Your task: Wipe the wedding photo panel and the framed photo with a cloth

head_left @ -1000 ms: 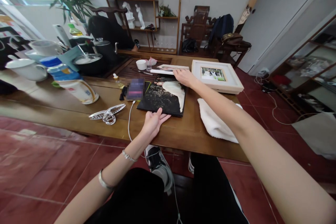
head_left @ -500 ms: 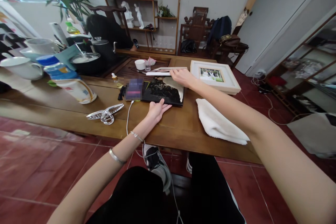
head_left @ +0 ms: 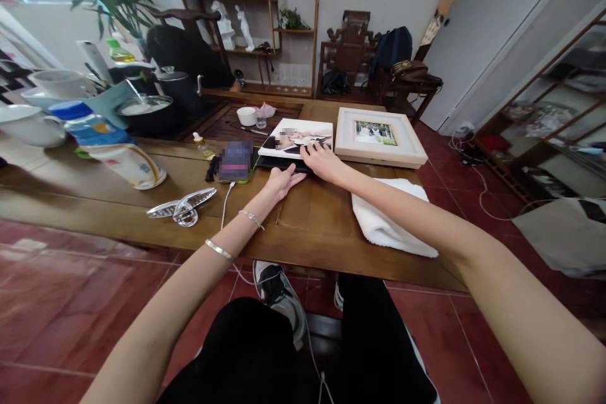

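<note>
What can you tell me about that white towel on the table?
The white towel looks soft and fluffy, like folded cloth. It lies flat near the front edge of the wooden table, just in front of the white picture frame. The person's right forearm passes over its left part; whether the arm touches it cannot be told. Neither hand holds it.

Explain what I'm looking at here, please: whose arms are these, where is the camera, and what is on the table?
There is no machine: the camera sits on a person's head, looking forward and down at their own two bare arms. The left hand lies flat on the wooden table, fingertips at the near edge of a dark album. The right hand rests flat on the white photo print lying on top of it. Neither hand has a closed grip on anything. Nearby lie a white picture frame, a folded white towel, a phone with its cable, and a silver clip.
</note>
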The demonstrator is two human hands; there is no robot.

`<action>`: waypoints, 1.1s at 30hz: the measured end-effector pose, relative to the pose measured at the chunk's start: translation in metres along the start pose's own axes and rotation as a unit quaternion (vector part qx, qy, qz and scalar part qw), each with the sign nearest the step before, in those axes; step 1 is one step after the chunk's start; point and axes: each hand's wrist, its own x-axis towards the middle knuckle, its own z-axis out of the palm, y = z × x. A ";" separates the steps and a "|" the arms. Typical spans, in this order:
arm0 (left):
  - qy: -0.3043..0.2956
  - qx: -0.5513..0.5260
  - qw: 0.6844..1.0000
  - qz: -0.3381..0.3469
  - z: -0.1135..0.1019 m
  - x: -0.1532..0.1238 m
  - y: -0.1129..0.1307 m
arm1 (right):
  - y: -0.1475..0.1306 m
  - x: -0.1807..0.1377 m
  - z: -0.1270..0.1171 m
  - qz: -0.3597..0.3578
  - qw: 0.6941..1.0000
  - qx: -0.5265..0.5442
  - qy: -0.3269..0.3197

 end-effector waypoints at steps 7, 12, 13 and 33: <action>-0.032 0.024 0.999 -0.019 0.005 0.012 0.014 | 0.012 0.013 -0.007 0.027 0.997 0.067 -0.031; -0.041 0.036 0.998 -0.030 0.011 0.024 0.018 | 0.024 0.021 -0.014 0.036 0.992 0.104 -0.063; -0.043 0.039 0.998 -0.032 0.012 0.026 0.019 | 0.027 0.022 -0.015 0.039 0.991 0.109 -0.066; -0.100 0.087 0.989 -0.068 0.032 0.042 0.040 | 0.111 0.001 -0.019 0.092 0.962 0.256 0.000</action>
